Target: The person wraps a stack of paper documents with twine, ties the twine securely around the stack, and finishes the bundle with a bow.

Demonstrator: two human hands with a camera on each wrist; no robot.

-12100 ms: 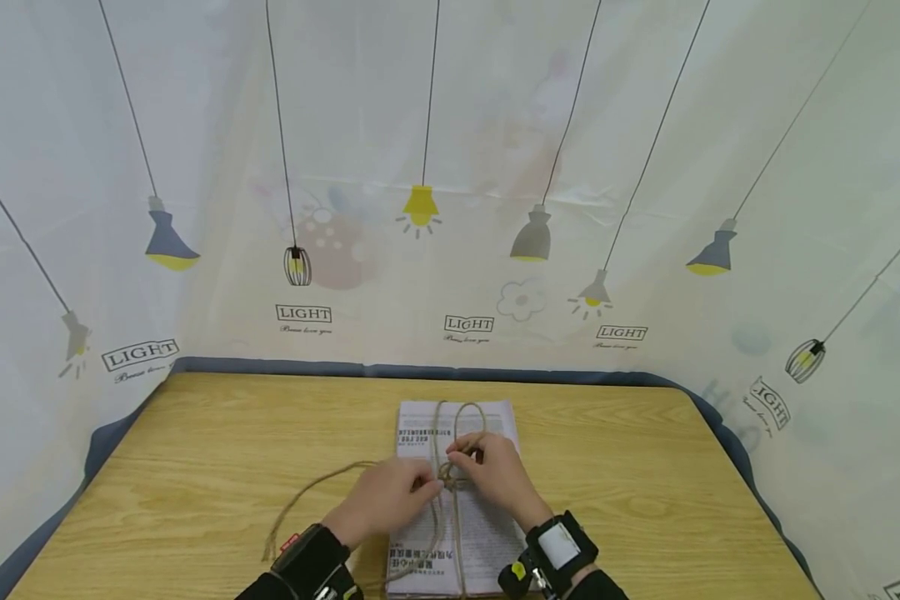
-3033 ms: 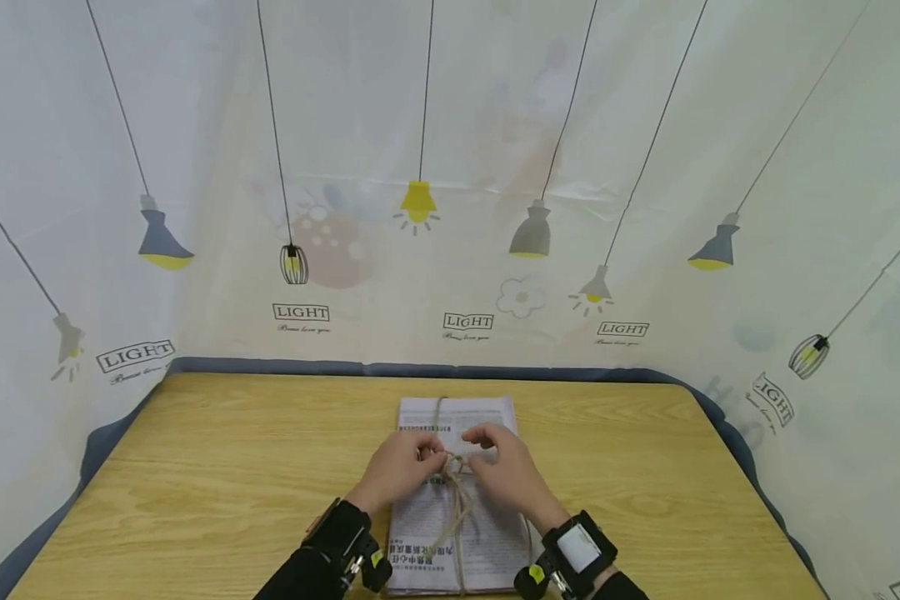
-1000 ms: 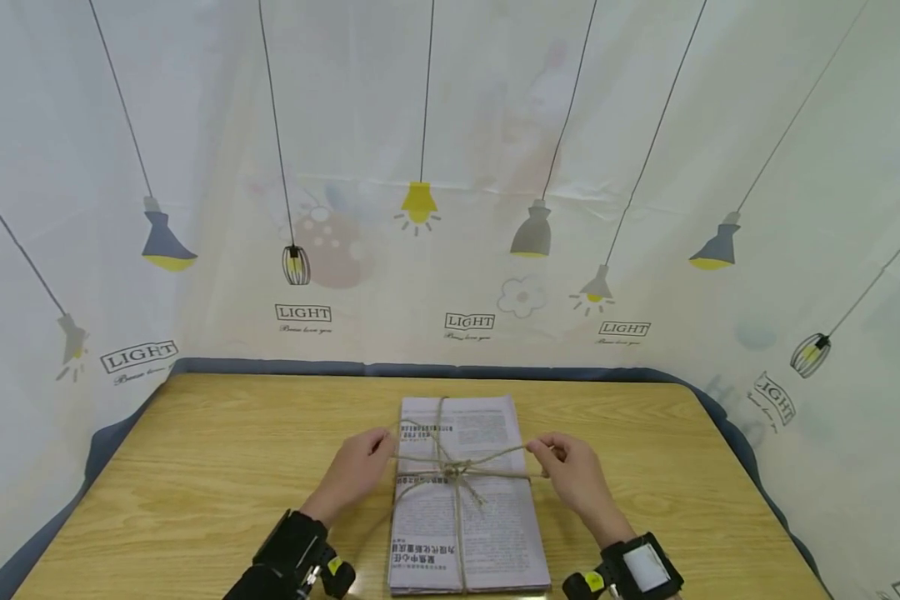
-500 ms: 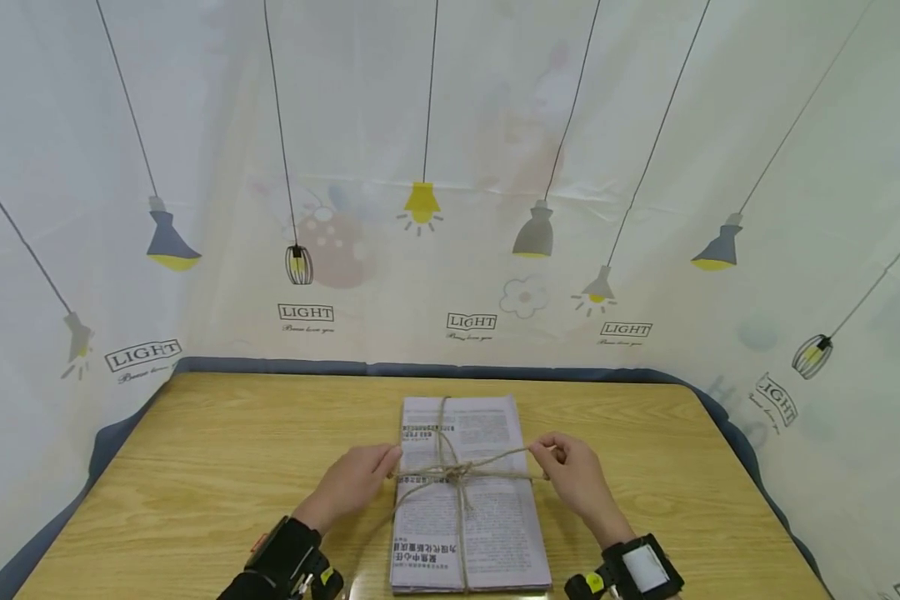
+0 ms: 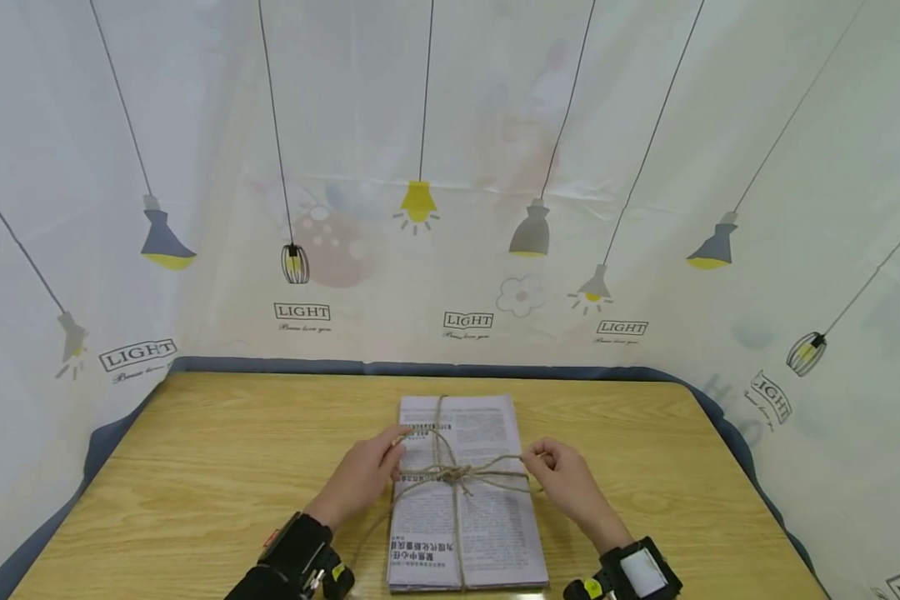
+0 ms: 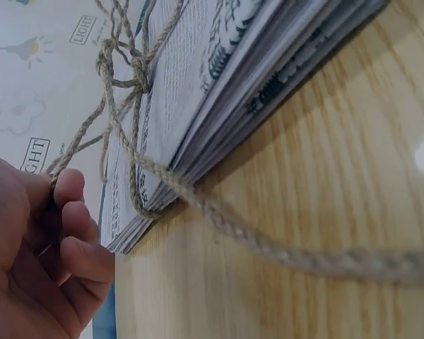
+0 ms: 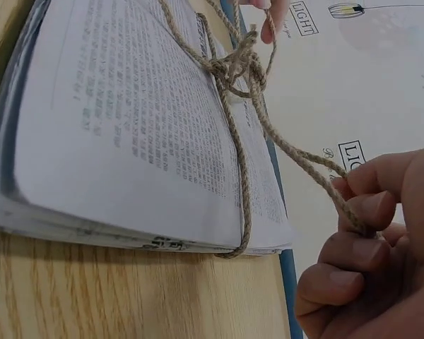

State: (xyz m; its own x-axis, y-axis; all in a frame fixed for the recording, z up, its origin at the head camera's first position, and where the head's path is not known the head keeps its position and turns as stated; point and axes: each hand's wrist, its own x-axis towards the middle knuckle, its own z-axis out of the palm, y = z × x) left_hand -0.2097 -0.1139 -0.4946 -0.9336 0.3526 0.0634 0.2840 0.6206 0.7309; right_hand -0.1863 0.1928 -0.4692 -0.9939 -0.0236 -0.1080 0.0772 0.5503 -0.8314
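A stack of newspapers (image 5: 495, 533) lies on the table, bound crosswise with brown twine (image 5: 459, 533). At the crossing sits a knot (image 5: 456, 472) with loops drawn out to both sides. My left hand (image 5: 360, 475) pinches a loop of the twine at the stack's left edge, as the left wrist view shows. On the other side my right hand (image 7: 381, 233) grips two strands of the right loop between curled fingers, just beyond the stack's right edge. A loose twine end (image 6: 268, 251) runs from the knot across the left side and down over the table.
The wooden table (image 5: 232, 450) spreads out on both sides of the stack. Behind it hangs a pale curtain (image 5: 375, 108) printed with lamps, and a dark blue edge (image 5: 420, 372) borders the tabletop.
Since the earliest frame the twine has been worked from loose strands into a knot with side loops. In the last second the right loop has slackened slightly and my left hand has shifted a little.
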